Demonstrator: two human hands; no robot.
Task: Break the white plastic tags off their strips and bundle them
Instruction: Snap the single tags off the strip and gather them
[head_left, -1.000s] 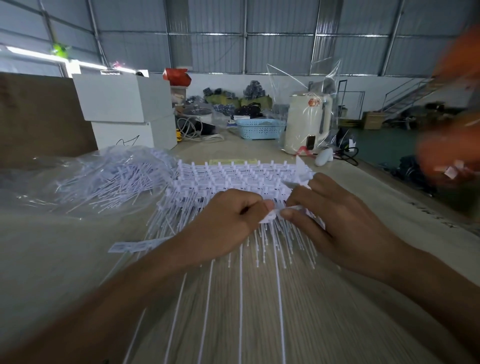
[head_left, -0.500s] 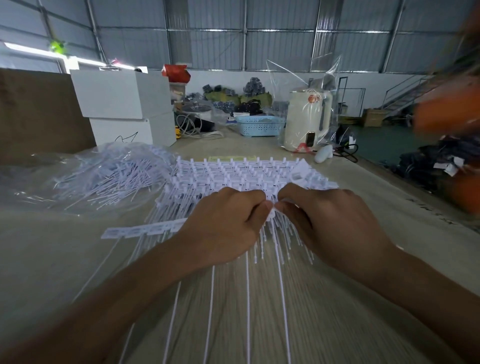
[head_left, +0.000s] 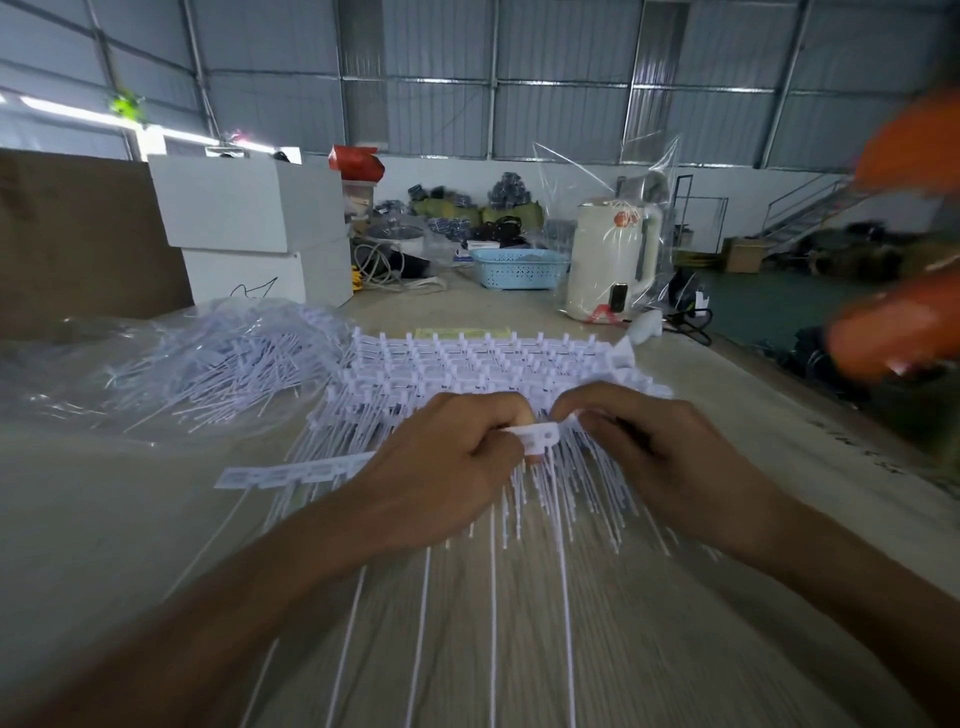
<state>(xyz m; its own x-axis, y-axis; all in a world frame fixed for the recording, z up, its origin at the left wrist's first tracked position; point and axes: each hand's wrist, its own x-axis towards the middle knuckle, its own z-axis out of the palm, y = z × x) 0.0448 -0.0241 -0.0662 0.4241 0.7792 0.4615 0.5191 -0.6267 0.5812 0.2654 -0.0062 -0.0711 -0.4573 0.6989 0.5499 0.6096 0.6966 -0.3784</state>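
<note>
White plastic tags, pale wood-grain desk, light-blue perforated basket, cream kettle — red markings, white boxes, blurred orange sleeve, grey corrugated wall

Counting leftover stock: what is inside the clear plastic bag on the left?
The clear plastic bag holds a loose heap of white tags; whatever lies beneath the heap is covered.

Loose tags lie left of stacked strips.

Left hand and right hand meet knuckles-up, fingers curled, pinching, forearms converging.
</note>
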